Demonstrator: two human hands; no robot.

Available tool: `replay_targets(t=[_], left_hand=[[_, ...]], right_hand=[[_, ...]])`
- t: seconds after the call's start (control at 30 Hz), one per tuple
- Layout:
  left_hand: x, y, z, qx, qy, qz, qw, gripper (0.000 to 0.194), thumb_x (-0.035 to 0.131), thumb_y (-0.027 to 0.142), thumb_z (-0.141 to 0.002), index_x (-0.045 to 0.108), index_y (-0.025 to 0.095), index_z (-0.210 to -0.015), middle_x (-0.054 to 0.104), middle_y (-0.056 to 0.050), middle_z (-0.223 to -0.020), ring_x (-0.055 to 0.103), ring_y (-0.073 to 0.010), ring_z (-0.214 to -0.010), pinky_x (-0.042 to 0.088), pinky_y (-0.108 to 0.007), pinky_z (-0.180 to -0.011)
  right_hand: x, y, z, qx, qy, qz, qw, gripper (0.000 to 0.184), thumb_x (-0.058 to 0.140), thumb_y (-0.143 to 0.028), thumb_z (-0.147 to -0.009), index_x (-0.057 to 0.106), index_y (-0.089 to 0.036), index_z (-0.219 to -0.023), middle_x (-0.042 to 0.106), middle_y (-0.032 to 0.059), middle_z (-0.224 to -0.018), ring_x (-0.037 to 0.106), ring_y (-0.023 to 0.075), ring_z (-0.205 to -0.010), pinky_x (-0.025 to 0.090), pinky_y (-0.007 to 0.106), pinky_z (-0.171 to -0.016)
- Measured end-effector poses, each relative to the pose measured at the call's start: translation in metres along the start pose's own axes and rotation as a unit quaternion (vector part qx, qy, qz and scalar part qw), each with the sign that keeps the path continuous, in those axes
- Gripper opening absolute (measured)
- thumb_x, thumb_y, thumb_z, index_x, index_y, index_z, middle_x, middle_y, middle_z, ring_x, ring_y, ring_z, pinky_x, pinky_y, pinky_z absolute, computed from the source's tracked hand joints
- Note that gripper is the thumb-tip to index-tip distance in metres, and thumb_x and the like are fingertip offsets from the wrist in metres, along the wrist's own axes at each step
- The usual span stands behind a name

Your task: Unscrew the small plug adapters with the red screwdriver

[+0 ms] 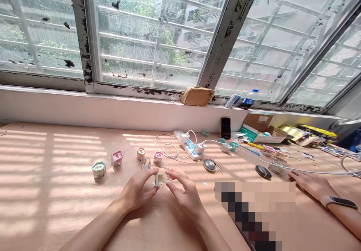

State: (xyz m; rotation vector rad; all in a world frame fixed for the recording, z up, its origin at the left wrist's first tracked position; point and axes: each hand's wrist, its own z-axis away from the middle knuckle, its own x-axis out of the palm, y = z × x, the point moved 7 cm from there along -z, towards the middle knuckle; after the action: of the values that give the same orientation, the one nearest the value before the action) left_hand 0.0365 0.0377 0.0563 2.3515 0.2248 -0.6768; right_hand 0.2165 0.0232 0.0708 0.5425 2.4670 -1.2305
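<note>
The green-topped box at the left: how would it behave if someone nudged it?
The green-topped box would probably slide rather than roll, since its sides look flat. It is likely light, being small with see-through walls. Those walls look rigid, so might crack under pressure.

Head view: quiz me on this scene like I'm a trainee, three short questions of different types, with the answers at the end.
1. True or false: the left hand and the right hand both touch the small pale-and-clear item.
2. What colour tops the leftmost little container? A pink, B green, C orange.
3. How many white chargers sit in the power strip?

Key:
1. True
2. B
3. Two
</note>
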Motion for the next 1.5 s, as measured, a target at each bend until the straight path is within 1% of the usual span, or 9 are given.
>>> replay_targets(t=[0.1,0.2,0.3,0.47,0.8,1.0,1.13,1.3,1.5], left_hand=[[0.000,0.001,0.001,0.008,0.004,-0.005,1.000,0.048,0.063,0.017,-0.090,0.050,0.026,-0.135,0.068,-0.007,-0.127,0.067,-0.0232,-0.116,0.057,-0.038,-0.097],[0.001,0.002,0.001,0.020,0.007,-0.008,1.000,0.047,0.064,0.017,-0.089,0.051,0.026,-0.134,0.069,-0.007,-0.125,0.068,-0.0232,-0.113,0.058,-0.038,-0.095],[0.001,0.002,0.001,0.024,0.006,-0.006,1.000,0.048,0.064,0.017,-0.089,0.051,0.025,-0.134,0.070,-0.007,-0.123,0.069,-0.0227,-0.111,0.059,-0.037,-0.094],[0.000,0.002,0.001,0.018,0.003,-0.001,1.000,0.045,0.064,0.019,-0.090,0.053,0.022,-0.134,0.069,-0.010,-0.124,0.068,-0.0239,-0.111,0.058,-0.039,-0.095],[-0.002,0.006,0.000,0.019,-0.007,0.000,1.000,0.047,0.062,0.018,-0.087,0.055,0.021,-0.134,0.071,-0.009,-0.118,0.070,-0.0239,-0.107,0.058,-0.038,-0.095],[-0.002,0.006,0.001,0.005,-0.025,0.006,1.000,0.047,0.062,0.020,-0.088,0.055,0.022,-0.134,0.072,-0.008,-0.119,0.070,-0.0236,-0.107,0.058,-0.037,-0.095],[-0.001,0.002,0.004,-0.007,-0.029,-0.003,1.000,0.048,0.062,0.022,-0.089,0.054,0.022,-0.136,0.070,-0.009,-0.124,0.069,-0.0250,-0.111,0.057,-0.040,-0.099],[-0.001,0.002,0.004,-0.009,-0.041,0.007,0.999,0.049,0.061,0.023,-0.090,0.052,0.023,-0.138,0.069,-0.010,-0.126,0.067,-0.0254,-0.113,0.057,-0.040,-0.099],[-0.004,0.003,0.001,-0.015,-0.044,0.029,0.998,0.046,0.062,0.020,-0.090,0.054,0.023,-0.135,0.070,-0.008,-0.121,0.068,-0.0243,-0.109,0.057,-0.038,-0.096]], right_hand=[[0.005,0.004,0.000,0.044,-0.016,-0.052,0.998,0.025,0.061,-0.043,-0.095,0.076,-0.024,-0.103,0.074,0.0079,-0.101,0.069,0.0250,-0.093,0.057,0.036,-0.083],[0.012,0.011,0.000,0.089,-0.021,-0.113,0.989,0.037,0.058,-0.054,-0.095,0.074,-0.021,-0.091,0.071,0.0065,-0.080,0.067,0.0225,-0.076,0.055,0.033,-0.073],[0.017,0.018,0.001,0.136,-0.009,-0.169,0.976,0.043,0.064,-0.061,-0.089,0.071,-0.019,-0.093,0.064,0.0030,-0.068,0.061,0.0184,-0.062,0.052,0.029,-0.061],[0.020,0.024,0.002,0.184,-0.021,-0.211,0.960,0.048,0.071,-0.063,-0.082,0.070,-0.018,-0.098,0.061,0.0006,-0.064,0.059,0.0168,-0.058,0.050,0.029,-0.057],[0.022,0.029,0.003,0.179,-0.054,-0.194,0.963,0.048,0.072,-0.062,-0.082,0.079,-0.018,-0.101,0.071,0.0073,-0.080,0.061,0.0175,-0.064,0.052,0.030,-0.057],[0.020,0.026,0.001,0.189,-0.076,-0.224,0.953,0.039,0.075,-0.053,-0.083,0.081,-0.020,-0.102,0.075,0.0079,-0.088,0.060,0.0157,-0.066,0.051,0.028,-0.060],[0.020,0.022,0.000,0.199,-0.093,-0.230,0.948,0.041,0.074,-0.054,-0.084,0.081,-0.020,-0.103,0.075,0.0086,-0.092,0.058,0.0140,-0.065,0.049,0.026,-0.058],[0.022,0.025,0.001,0.201,-0.076,-0.232,0.949,0.044,0.075,-0.057,-0.081,0.081,-0.018,-0.101,0.072,0.0068,-0.081,0.057,0.0145,-0.062,0.050,0.028,-0.057],[0.026,0.030,0.004,0.202,-0.015,-0.232,0.952,0.041,0.075,-0.055,-0.081,0.081,-0.017,-0.098,0.066,0.0034,-0.066,0.058,0.0155,-0.058,0.052,0.030,-0.056]])
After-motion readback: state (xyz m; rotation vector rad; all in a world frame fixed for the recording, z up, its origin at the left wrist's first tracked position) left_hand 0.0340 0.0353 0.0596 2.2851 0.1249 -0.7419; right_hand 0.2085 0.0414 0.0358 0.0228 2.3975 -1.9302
